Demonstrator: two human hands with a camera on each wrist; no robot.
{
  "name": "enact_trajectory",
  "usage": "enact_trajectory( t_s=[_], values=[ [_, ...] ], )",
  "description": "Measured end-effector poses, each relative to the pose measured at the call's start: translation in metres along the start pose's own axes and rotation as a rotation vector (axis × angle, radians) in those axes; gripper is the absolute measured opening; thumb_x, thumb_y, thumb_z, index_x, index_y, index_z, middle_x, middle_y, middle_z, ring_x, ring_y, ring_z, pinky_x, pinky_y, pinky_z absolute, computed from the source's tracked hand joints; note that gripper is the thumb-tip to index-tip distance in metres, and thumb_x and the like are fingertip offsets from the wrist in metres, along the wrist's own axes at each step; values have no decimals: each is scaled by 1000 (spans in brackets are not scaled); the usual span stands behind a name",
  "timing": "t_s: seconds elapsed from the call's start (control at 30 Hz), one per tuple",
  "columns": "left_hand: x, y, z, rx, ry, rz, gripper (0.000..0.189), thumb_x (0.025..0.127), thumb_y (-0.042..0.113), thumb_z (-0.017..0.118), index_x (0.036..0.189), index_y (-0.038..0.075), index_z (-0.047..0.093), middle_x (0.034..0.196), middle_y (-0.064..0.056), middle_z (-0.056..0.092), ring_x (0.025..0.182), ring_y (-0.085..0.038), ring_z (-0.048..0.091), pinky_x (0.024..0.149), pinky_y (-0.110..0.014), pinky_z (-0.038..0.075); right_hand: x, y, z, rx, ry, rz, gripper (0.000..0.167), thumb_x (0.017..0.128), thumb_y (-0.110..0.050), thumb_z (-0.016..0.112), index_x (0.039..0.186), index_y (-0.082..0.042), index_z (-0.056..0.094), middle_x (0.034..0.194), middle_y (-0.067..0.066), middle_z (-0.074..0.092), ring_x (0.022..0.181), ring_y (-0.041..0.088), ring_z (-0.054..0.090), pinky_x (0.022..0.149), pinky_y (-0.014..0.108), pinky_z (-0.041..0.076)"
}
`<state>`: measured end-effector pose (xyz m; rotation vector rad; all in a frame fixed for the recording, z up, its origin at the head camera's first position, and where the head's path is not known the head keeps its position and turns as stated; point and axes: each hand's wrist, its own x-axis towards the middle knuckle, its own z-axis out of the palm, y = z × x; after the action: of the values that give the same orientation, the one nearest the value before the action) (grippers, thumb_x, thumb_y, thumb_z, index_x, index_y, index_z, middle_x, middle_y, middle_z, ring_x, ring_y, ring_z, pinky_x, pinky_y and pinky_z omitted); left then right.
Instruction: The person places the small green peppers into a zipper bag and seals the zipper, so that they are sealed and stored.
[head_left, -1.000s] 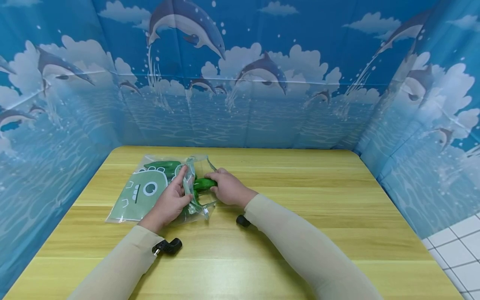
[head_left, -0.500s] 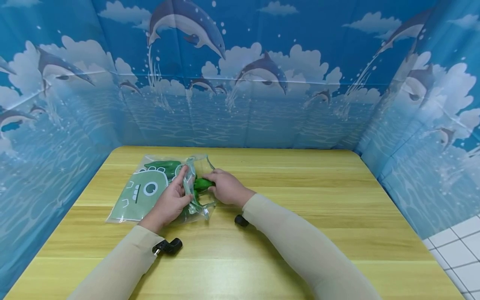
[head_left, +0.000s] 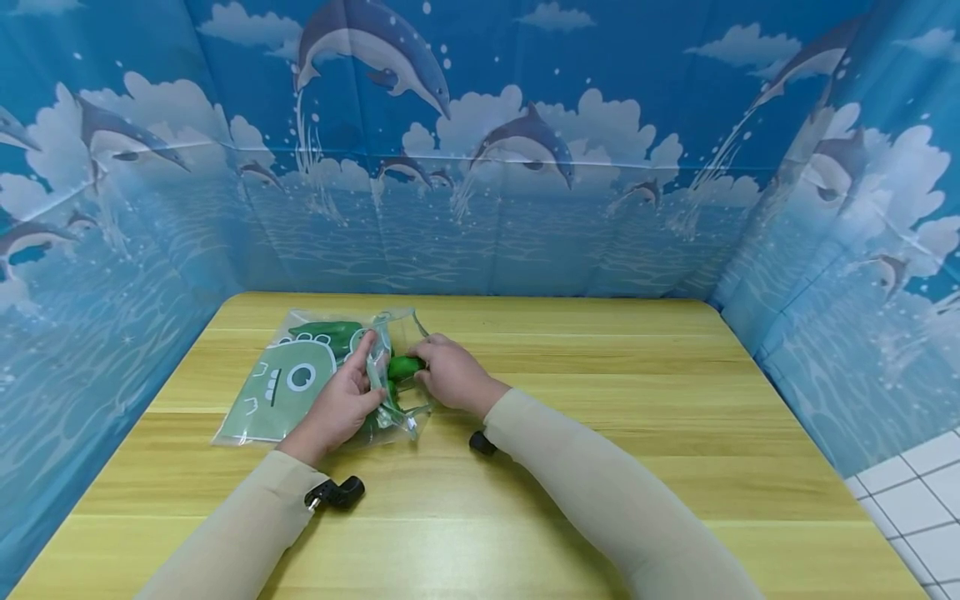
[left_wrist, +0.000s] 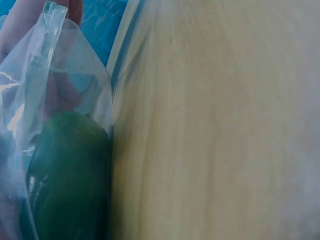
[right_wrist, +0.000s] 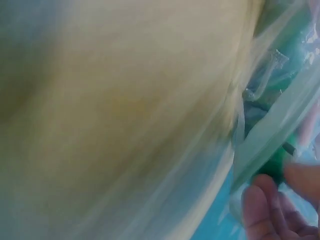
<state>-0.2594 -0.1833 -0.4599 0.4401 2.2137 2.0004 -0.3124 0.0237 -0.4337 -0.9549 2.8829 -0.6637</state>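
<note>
A clear zip bag (head_left: 255,421) printed with a green one-eyed cartoon monster lies on the left half of the table. Its mouth faces right and gapes. My left hand (head_left: 341,408) lies over the bag and grips the edge of its mouth. At that mouth, my right hand (head_left: 453,375) pinches one end of a green pepper (head_left: 405,367); the right wrist view shows thumb and fingers around this pepper (right_wrist: 274,167). More green peppers (head_left: 330,331) are inside the bag, and a big one (left_wrist: 70,180) fills the lower left of the left wrist view.
The wooden table (head_left: 600,350) extends to the right of the bag. A blue dolphin-print curtain (head_left: 480,217) stands behind it and along both sides. Black wrist mounts (head_left: 341,493) stick out under the sleeves.
My right hand has shifted slightly left with the pepper, toward the bag, and less of the pepper shows. The left hand and the bag stay put.
</note>
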Motion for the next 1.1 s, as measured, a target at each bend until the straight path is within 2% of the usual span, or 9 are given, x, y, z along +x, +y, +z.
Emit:
enact_trajectory(
  t_s=[0.13, 0.2, 0.57, 0.83, 1.1],
  values=[
    [0, 0, 1, 0, 4, 4, 98, 99, -15, 48, 171, 20, -8, 178, -2, -5, 163, -29, 15, 103, -17, 50, 0, -1, 1, -33, 34, -31, 28, 109, -8, 54, 132, -8, 71, 129, 7, 69, 120, 19, 66, 102, 31, 56],
    [0, 0, 1, -4, 5, 6, 97, 98, -15, 47, 170, 20, -8, 178, -2, -4, 163, -30, 15, 103, -17, 50, 0, -2, 2, -26, 40, -26, 30, 109, -8, 54, 134, -8, 69, 130, 7, 69, 121, 19, 66, 103, 32, 56],
    [0, 1, 1, 4, 11, -3, 97, 99, -14, 47, 171, 20, -8, 178, -5, -2, 163, -31, 16, 102, -17, 50, 3, -2, 3, 31, -12, 58, 38, 107, -14, 61, 144, -7, 63, 137, 10, 69, 125, 23, 66, 103, 35, 57],
    [0, 1, 2, 3, 14, -7, 98, 98, -14, 47, 171, 21, -8, 179, -6, -1, 163, -30, 15, 103, -17, 49, 3, 1, 3, 46, -22, 90, 38, 105, -20, 66, 141, -7, 67, 123, 7, 77, 108, 18, 74, 88, 30, 60],
    [0, 1, 2, 5, 18, -8, 97, 98, -14, 48, 171, 21, -7, 178, -8, -1, 163, -30, 15, 103, -15, 48, 5, 0, 4, 52, -23, 92, 37, 105, -21, 66, 140, -9, 69, 122, 6, 78, 107, 17, 74, 88, 30, 60]
  ],
)
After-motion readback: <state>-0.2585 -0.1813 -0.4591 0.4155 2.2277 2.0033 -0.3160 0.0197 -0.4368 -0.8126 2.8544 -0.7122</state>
